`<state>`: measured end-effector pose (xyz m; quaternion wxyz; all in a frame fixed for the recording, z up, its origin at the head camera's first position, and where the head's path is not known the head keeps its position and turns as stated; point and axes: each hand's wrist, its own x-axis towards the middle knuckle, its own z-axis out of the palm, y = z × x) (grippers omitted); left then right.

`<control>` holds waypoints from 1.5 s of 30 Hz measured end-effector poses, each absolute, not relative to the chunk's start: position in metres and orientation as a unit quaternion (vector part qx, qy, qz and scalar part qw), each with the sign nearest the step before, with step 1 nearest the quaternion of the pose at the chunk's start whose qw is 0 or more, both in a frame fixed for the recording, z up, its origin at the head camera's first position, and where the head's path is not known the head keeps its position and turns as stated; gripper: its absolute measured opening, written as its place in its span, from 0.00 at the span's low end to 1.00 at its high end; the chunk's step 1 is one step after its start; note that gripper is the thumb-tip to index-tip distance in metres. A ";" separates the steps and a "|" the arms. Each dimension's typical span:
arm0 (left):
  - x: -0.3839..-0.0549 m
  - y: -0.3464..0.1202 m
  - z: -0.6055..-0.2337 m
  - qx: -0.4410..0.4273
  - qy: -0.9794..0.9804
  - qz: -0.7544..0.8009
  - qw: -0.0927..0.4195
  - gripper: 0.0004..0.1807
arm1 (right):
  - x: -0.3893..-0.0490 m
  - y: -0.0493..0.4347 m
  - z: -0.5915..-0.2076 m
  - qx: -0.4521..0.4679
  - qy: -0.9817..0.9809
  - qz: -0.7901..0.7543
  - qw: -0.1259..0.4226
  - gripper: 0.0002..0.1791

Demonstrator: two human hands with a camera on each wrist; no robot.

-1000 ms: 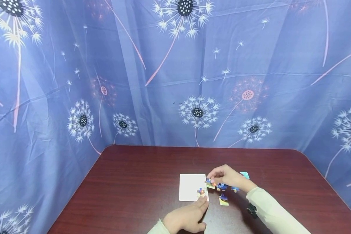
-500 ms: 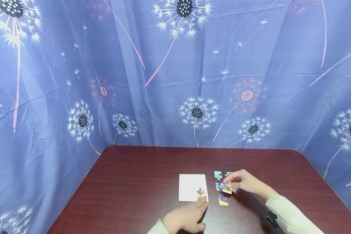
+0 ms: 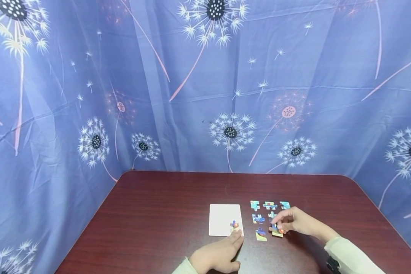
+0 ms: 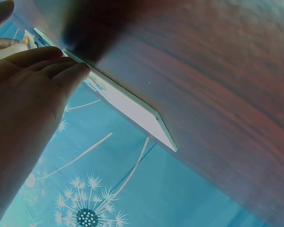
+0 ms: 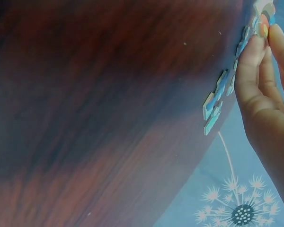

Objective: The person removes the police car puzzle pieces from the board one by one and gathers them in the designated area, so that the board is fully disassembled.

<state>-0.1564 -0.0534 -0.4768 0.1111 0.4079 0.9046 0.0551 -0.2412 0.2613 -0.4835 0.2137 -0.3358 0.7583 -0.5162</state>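
My right hand (image 3: 303,225) pinches a jigsaw piece (image 3: 276,230), yellow and blue with an orange-red spot, between thumb and fingers. It is at the near right of a group of loose pieces, and the right wrist view also shows the pinched piece (image 5: 264,23). The left hand (image 3: 220,253) lies with fairly straight fingers, its tips at the near right corner of a white square board (image 3: 222,219). A similar jigsaw piece (image 3: 234,224) rests on that corner of the board, its near part covered by those fingertips.
Right of the board, loose jigsaw pieces lie in rough rows: a teal one (image 3: 255,205) at the back, a blue one (image 3: 258,219) in the middle, a yellow-blue one (image 3: 261,234) nearest. The dark red table (image 3: 157,213) backs onto a blue dandelion-print curtain (image 3: 191,114).
My right hand has carried the pinched jigsaw piece from the board's right edge rightward and toward me, past the loose pieces, uncovering the back rows. The left hand has stayed in place.
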 end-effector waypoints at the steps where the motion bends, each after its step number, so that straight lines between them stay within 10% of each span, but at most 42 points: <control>1: -0.156 -0.054 -0.477 0.409 0.904 0.057 0.111 0.38 | -0.241 0.262 -0.484 -0.336 0.755 -0.518 0.220 0.11; 45: -0.156 -0.055 -0.476 0.407 0.903 0.065 0.120 0.39 | -0.233 0.260 -0.494 -0.321 0.796 -0.483 0.173 0.07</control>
